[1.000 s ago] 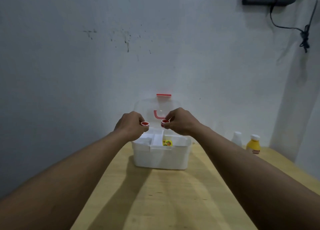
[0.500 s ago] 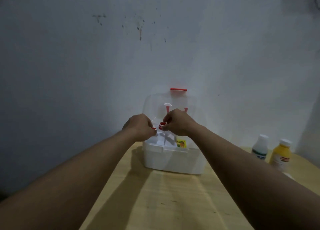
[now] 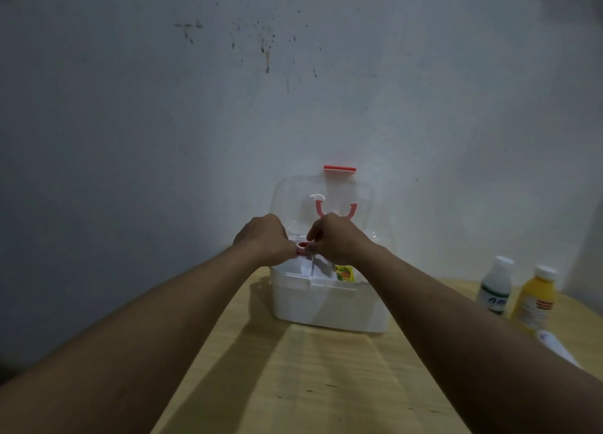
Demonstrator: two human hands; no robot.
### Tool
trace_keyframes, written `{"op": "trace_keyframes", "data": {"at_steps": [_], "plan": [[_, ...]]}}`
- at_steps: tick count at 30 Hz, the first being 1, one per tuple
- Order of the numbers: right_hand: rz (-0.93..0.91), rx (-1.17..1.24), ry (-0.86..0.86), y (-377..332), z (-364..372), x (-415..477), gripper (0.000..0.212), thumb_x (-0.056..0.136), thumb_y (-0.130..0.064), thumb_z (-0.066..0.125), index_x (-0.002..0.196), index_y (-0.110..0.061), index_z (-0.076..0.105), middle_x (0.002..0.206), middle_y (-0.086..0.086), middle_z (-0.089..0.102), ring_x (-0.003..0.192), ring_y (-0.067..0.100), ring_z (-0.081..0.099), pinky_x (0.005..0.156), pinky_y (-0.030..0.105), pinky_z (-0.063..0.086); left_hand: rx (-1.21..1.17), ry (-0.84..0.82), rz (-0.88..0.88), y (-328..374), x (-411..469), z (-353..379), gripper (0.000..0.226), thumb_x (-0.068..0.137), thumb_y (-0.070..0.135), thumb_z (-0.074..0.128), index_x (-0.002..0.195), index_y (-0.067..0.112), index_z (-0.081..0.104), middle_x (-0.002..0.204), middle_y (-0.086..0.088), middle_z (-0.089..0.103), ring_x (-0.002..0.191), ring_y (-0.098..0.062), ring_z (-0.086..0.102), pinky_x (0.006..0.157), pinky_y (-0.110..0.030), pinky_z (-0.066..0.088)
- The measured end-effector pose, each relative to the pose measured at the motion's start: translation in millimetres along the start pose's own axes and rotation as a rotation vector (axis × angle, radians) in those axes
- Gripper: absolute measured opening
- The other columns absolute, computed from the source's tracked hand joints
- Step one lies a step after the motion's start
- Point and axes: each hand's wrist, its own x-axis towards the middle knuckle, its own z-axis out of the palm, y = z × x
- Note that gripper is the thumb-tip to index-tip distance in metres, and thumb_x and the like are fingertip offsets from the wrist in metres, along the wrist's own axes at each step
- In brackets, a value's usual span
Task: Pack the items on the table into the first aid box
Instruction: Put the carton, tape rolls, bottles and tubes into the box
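Observation:
The white first aid box [image 3: 326,306] stands open at the far end of the wooden table, its clear lid [image 3: 326,192] leaning back against the wall with a red latch [image 3: 339,169] on top. My left hand [image 3: 264,237] and my right hand [image 3: 337,237] meet just above the box's left compartments. Between their fingertips sits a small red-topped container [image 3: 302,247]. My left hand pinches it. My right hand's fingers are closed on a second small red piece, mostly hidden, pressed against the first. A yellow printed sachet [image 3: 345,273] lies inside the box on the right.
A white bottle [image 3: 494,285] and a yellow bottle [image 3: 535,299] stand on the table [image 3: 293,384] to the right of the box. A white object [image 3: 558,347] lies near the table's right edge. A grey wall rises right behind the box.
My hands have come closer together and lower over the box, so the two red pieces now touch. My view has shifted left and down, bringing the bottles further into sight.

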Motion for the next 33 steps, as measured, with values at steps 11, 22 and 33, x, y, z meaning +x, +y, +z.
{"op": "trace_keyframes", "data": {"at_steps": [11,22,33], "plan": [[-0.01,-0.047,0.03,-2,-10,-8,0.033,0.092,-0.008,0.056,0.122,-0.004,0.067,0.125,0.011,0.067,0.111,0.026,0.064,0.098,0.036,0.05,0.003,0.057,0.014,4,-6,-6,0.029,0.08,0.024,0.074,0.106,0.012,0.074,0.106,-0.007,0.072,0.086,-0.019,0.065,0.07,-0.028,0.054],[0.081,-0.232,0.107,23,-67,-70,0.042,0.096,-0.022,0.053,0.137,-0.013,0.054,0.139,0.007,0.057,0.123,0.024,0.055,0.099,0.033,0.044,-0.063,0.233,0.253,70,-51,-10,0.044,0.094,0.029,0.062,0.136,0.014,0.058,0.141,-0.005,0.055,0.124,-0.027,0.055,0.098,-0.037,0.047],[0.284,-0.311,0.123,73,-122,-179,0.053,0.098,-0.031,0.05,0.148,-0.017,0.041,0.151,0.003,0.045,0.137,0.022,0.042,0.108,0.033,0.035,-0.041,0.15,0.467,158,-111,31,0.048,0.096,0.036,0.052,0.14,0.016,0.053,0.146,-0.007,0.05,0.137,-0.025,0.042,0.111,-0.041,0.036]]}}
